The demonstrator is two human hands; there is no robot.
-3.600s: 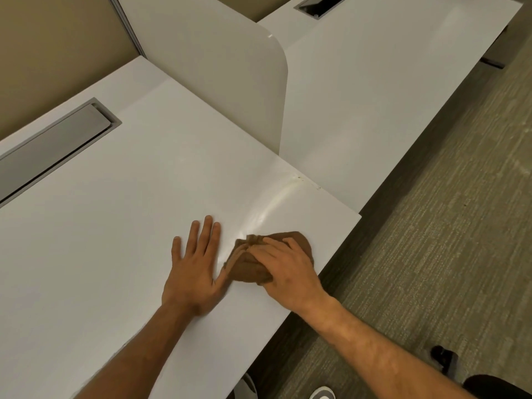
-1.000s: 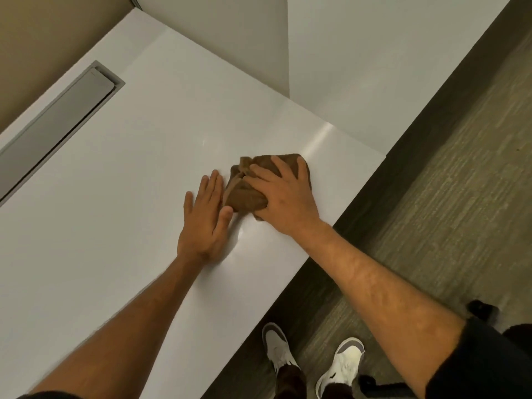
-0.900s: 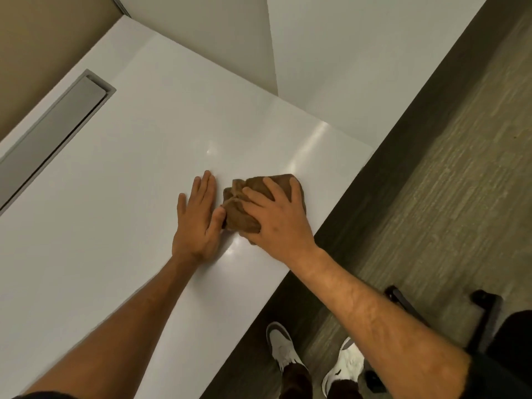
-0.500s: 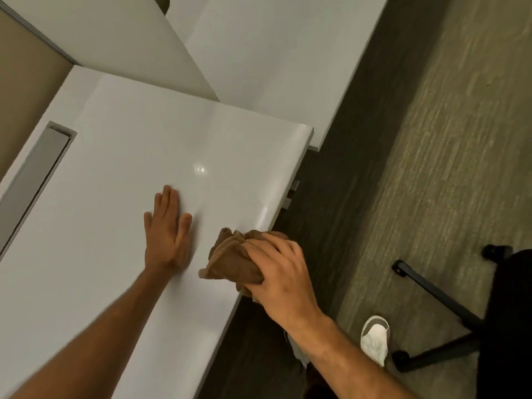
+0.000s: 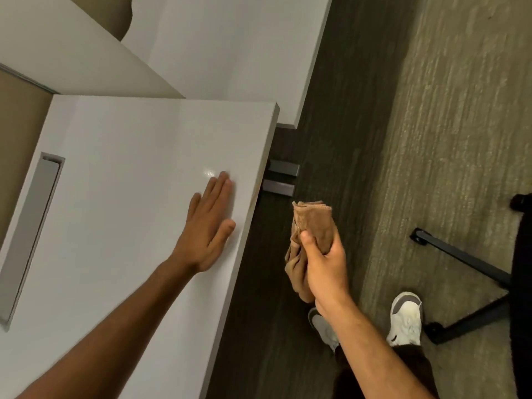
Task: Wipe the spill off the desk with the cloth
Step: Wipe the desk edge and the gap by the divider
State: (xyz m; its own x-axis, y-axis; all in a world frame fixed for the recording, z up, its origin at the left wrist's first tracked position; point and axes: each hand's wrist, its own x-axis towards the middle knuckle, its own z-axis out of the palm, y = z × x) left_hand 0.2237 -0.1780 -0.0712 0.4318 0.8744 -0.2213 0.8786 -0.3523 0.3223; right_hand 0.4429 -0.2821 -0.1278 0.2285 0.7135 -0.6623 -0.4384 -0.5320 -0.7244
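Observation:
A bunched brown cloth (image 5: 313, 223) is gripped in my right hand (image 5: 324, 266), held in the air over the floor, to the right of the white desk (image 5: 129, 197) and off its edge. My left hand (image 5: 208, 226) lies flat on the desk top near the right edge, fingers together and pointing away from me, holding nothing. The desk surface around it looks glossy, with a small bright glint just beyond my fingertips; I cannot make out any spill.
A grey cable tray slot (image 5: 31, 231) is set into the desk's left side. A white divider panel (image 5: 72, 53) and a second desk (image 5: 230, 53) lie beyond. A black office chair base (image 5: 472, 272) stands on the carpet at right, by my white shoes (image 5: 406, 318).
My right hand dragged the cloth across the desk to its right edge, then lifted it off over the floor. My left hand stayed flat on the desk. The view swung right.

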